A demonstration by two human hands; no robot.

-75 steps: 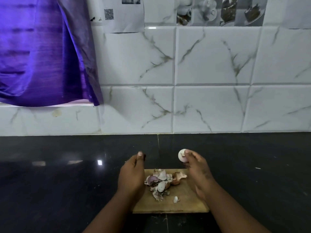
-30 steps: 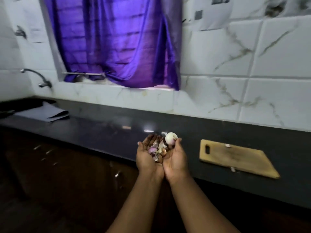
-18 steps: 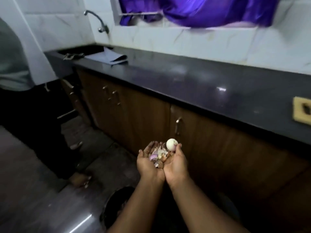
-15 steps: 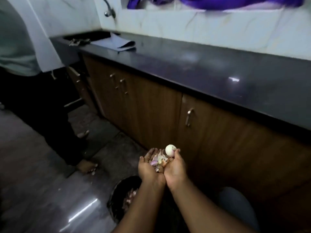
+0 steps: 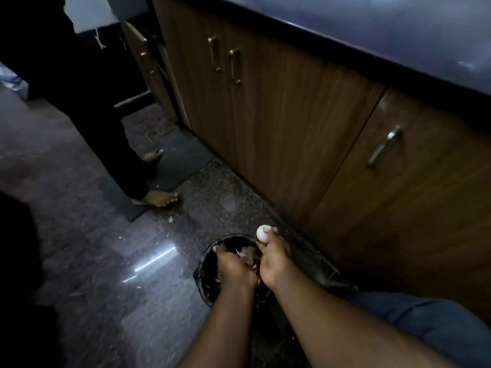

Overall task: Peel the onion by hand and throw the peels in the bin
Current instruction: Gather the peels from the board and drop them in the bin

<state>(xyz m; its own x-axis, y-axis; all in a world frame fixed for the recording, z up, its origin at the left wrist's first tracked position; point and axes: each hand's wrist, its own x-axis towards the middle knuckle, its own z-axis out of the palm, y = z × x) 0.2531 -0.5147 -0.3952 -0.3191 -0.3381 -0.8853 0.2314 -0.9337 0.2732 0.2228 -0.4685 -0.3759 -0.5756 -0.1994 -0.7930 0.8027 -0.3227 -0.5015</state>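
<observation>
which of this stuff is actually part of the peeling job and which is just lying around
Part of the job:
- bin on the floor
- peeled onion, pinched in the right hand
- peels between the hands, over the bin
- left hand, above the bin

Just lying about:
- cabinet doors
- floor mat
- another person's foot
- countertop

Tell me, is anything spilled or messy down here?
Yes, a little. Small pale scraps lie on the dark floor beyond the bin, not inside it. They may be peel bits; too small to tell. The peeled onion is pinched in the right hand, not dropped.
</observation>
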